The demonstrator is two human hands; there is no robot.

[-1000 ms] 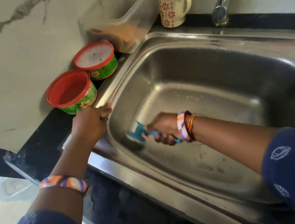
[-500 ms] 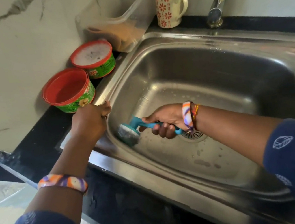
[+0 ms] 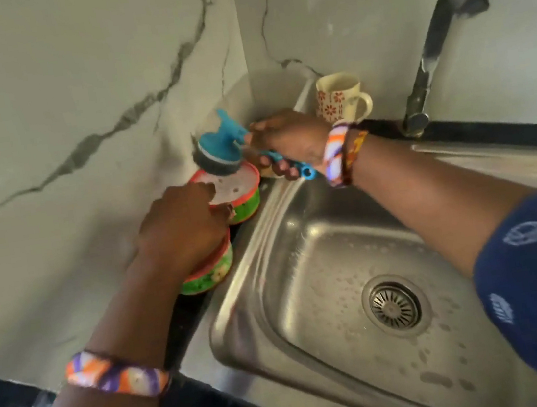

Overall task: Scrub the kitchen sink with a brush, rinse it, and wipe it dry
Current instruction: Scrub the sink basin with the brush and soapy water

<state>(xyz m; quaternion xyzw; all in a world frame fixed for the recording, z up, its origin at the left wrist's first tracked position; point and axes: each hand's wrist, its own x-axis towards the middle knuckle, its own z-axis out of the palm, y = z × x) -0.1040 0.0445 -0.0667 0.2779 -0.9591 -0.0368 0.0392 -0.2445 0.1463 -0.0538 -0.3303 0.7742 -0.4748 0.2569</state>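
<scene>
Sink (image 3: 275,237) nearest: steel basin wet, droplets scattered round drain (image 3: 394,304). Left hand (image 3: 181,232) beyond rim, over two red-rimmed tubs, fingers curled on far tub (image 3: 243,203) edge; exact grip unclear. Brush (image 3: 222,151), blue handle, grey bristle head, over far tub, bristles down. Right hand (image 3: 289,141) fingers wrapped round brush handle. Mug (image 3: 339,100), tap (image 3: 427,67) behind.

Soft, even daylight, moderately bright, no hard shadows; only faint shade on the wall (image 3: 38,97) left of the tubs. Streaky glare on the sink (image 3: 273,223) rim's left edge and far-right rim. Motion blur throughout, worst on the tap (image 3: 426,57) and brush (image 3: 218,151); wide-angle bending at edges.
</scene>
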